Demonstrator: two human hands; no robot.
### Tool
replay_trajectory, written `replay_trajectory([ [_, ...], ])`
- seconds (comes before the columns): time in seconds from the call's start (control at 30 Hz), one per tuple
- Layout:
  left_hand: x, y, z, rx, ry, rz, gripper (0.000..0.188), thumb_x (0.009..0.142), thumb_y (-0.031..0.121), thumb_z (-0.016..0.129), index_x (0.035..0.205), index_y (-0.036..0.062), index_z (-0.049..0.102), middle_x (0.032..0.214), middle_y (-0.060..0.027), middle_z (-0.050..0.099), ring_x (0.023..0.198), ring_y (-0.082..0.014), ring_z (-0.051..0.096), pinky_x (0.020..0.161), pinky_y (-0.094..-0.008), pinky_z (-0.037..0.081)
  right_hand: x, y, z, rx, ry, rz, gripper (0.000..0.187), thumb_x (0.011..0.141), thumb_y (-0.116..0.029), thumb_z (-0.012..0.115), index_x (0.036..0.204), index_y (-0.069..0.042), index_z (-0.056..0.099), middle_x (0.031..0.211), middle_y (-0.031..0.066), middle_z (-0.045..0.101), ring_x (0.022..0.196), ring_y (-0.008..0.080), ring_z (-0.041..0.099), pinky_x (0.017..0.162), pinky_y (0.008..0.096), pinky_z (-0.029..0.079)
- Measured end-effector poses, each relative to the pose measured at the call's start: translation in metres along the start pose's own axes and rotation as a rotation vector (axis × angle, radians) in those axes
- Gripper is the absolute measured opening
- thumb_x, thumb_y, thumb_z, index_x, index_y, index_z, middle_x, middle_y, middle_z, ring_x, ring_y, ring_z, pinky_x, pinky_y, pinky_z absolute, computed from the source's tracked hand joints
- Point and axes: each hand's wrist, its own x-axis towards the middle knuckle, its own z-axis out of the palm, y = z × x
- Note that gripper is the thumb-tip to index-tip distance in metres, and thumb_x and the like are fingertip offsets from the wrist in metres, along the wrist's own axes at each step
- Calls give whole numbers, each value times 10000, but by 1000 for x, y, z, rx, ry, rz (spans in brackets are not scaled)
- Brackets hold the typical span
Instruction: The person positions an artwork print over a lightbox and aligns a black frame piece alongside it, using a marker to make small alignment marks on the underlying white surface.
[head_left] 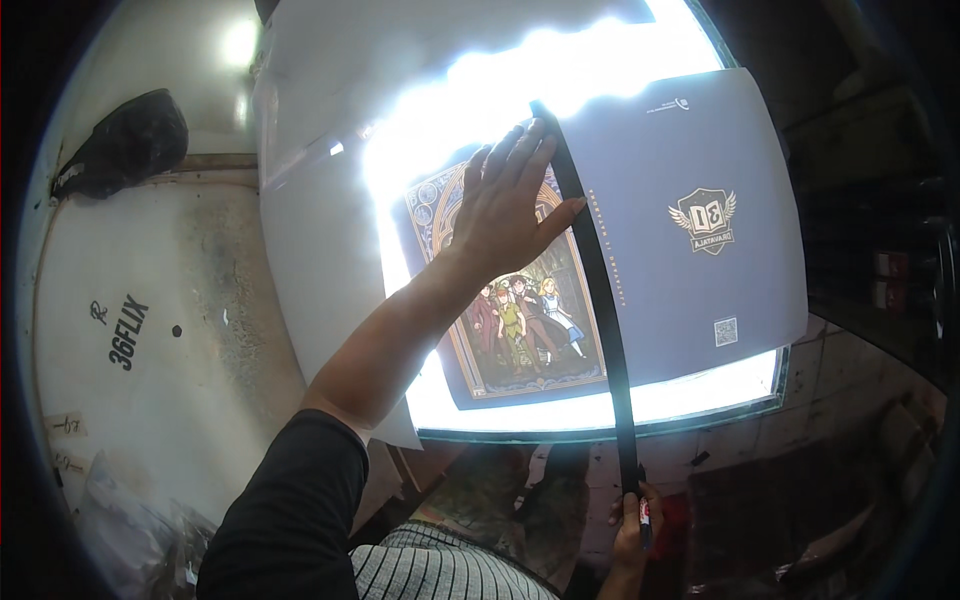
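Note:
A large printed cover sheet [655,150] lies over a brightly glowing light table [700,392]. It is purple-blue, with a framed picture of cartoon figures on the left part and a mirrored crest on the right. A long flat black strip [604,290], like a straightedge, runs down it between the two parts and sticks out past the near edge. My left hand [505,205] lies flat over the picture, fingers stretched, fingertips and thumb touching the strip. Below the table edge my right hand [628,525] is closed round the strip's near end and a pen-like thing [645,512] with a red-and-white label.
Large pale sheets [310,240] extend left of the light. Farther left stands a worn white surface [200,300] with a black bag [130,145] on it and crumpled clear plastic [125,520] at its near end. Floor tiles [780,430] show at lower right.

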Motion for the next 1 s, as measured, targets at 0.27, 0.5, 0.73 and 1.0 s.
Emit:
replay_trajectory([
  [0.27,10,-4,-16,-22,-26,104,1123,702,649,801,1502,-2,356,1538,-237,380,1429,-400,357,1151,-541,300,28,-20,5,-893,82,-737,385,879,-79,717,1237,2,599,878,183,641,717,283,635,618,383,511],
  [0.5,12,2,-15,-118,-146,58,1229,678,788,726,1534,33,270,1580,-288,247,1492,-453,182,1166,-627,134,32,-26,28,-866,56,-801,513,830,-54,751,1321,-78,605,851,155,575,672,319,594,562,407,470],
  [0.73,12,1,-14,-124,-133,94,1262,663,835,688,1534,26,264,1578,-300,245,1488,-470,181,1158,-646,129,33,-17,27,-825,41,-770,518,819,-40,735,1322,-96,621,779,103,495,609,270,533,527,390,436],
  [1.0,13,4,-17,-138,-143,85,1264,658,835,690,1534,33,258,1575,-308,241,1486,-471,188,1148,-657,136,37,-19,26,-857,57,-763,519,803,-43,733,1310,-105,640,773,91,476,617,254,522,536,382,429],
])
